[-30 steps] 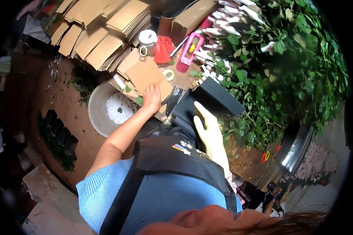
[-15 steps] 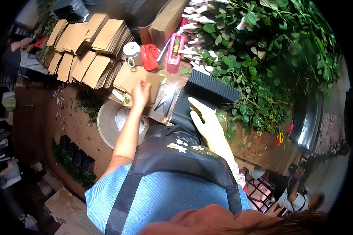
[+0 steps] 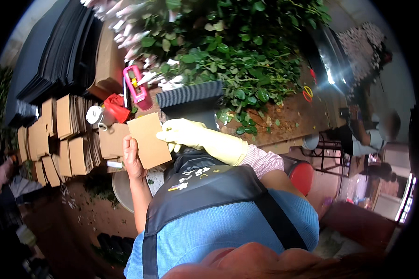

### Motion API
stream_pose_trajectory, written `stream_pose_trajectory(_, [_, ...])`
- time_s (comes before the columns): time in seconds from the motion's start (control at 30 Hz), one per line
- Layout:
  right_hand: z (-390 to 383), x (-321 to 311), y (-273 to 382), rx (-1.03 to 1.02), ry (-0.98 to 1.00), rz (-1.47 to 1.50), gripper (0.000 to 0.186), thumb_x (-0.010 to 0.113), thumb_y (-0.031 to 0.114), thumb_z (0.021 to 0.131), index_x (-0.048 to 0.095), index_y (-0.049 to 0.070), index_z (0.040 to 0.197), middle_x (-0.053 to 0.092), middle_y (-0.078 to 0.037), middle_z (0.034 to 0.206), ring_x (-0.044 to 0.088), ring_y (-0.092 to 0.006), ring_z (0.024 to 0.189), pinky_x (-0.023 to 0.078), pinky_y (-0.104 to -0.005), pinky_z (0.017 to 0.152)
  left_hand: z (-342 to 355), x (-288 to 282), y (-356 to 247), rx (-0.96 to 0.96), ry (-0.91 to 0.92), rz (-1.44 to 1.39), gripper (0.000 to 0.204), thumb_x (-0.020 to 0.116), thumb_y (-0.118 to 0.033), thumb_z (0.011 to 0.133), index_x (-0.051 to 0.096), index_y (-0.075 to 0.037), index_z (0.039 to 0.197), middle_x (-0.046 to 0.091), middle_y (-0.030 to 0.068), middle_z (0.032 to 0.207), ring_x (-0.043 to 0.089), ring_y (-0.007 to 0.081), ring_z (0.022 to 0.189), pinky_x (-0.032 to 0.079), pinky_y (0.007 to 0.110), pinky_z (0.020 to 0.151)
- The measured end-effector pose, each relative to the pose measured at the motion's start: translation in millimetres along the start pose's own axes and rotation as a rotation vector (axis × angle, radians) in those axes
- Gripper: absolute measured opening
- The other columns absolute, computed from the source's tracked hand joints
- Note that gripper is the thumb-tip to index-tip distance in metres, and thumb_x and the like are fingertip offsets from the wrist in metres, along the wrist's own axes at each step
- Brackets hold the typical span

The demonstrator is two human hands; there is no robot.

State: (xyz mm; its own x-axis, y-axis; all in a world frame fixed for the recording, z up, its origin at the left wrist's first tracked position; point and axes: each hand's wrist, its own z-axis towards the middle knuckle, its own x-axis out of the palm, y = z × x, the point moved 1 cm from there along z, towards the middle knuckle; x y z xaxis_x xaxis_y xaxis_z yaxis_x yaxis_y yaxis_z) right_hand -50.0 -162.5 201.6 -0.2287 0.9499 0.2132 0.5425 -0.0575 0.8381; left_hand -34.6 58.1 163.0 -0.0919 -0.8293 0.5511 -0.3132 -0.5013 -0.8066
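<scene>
A flat rectangular piece of brown cardboard (image 3: 150,142) is held up between my hands in front of my black apron. My bare left hand (image 3: 134,158) grips its left edge, fingers upright along it. At the right edge, my right hand (image 3: 184,134) in a pale yellow rubber glove pinches the piece between thumb and fingers. Just beyond the glove stands a black corrugated panel or box (image 3: 190,96), partly hidden by the cardboard and glove. More cardboard (image 3: 112,142) lies on the table left of my left hand.
Cardboard stacks (image 3: 77,156) fill the left, beside a white lidded mug (image 3: 95,115), a red plastic bag (image 3: 118,108) and a pink tape dispenser (image 3: 138,88). Leafy flower stems (image 3: 233,60) cover the far side. A round tub (image 3: 122,188) sits below. Another person (image 3: 365,139) is at far right.
My left hand has lifted a cardboard piece off the stack and brought it toward me. My gloved hand has moved from the black panel and closed on the piece. The view has turned right.
</scene>
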Motion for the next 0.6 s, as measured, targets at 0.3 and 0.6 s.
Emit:
stream_pose_trajectory(0.3, [-30.6, -32.4, 10.9, -0.07, -0.209, -0.185, 0.027, 0.072, 0.033, 0.094, 0.067, 0.007, 0.099, 0.071, -0.005, 0.088, 0.068, -0.0115, 0.077, 0.054, -0.0275, 0.069, 25.8, -10.7, 12.4, 0.297, -0.097, 0.479, 0.018, 0.053, -0.02, 0.108, 0.053, -0.006, 0.096, 0.05, -0.0024, 0.091, 0.043, 0.0067, 0.084, 0.04, 0.024, 0.08])
stream_pose_trajectory(0.6, [17.3, -118.7, -102.5, 0.281, -0.198, -0.039, 0.011, 0.064, 0.015, 0.101, 0.06, 0.006, 0.097, 0.071, -0.008, 0.083, 0.07, -0.0154, 0.069, 0.059, -0.026, 0.058, 53.2, -40.5, 11.5, 0.759, -0.151, 1.617, 0.037, 0.071, -0.012, 0.091, 0.058, -0.003, 0.124, 0.06, 0.0189, 0.124, 0.054, 0.0378, 0.114, 0.042, 0.047, 0.099])
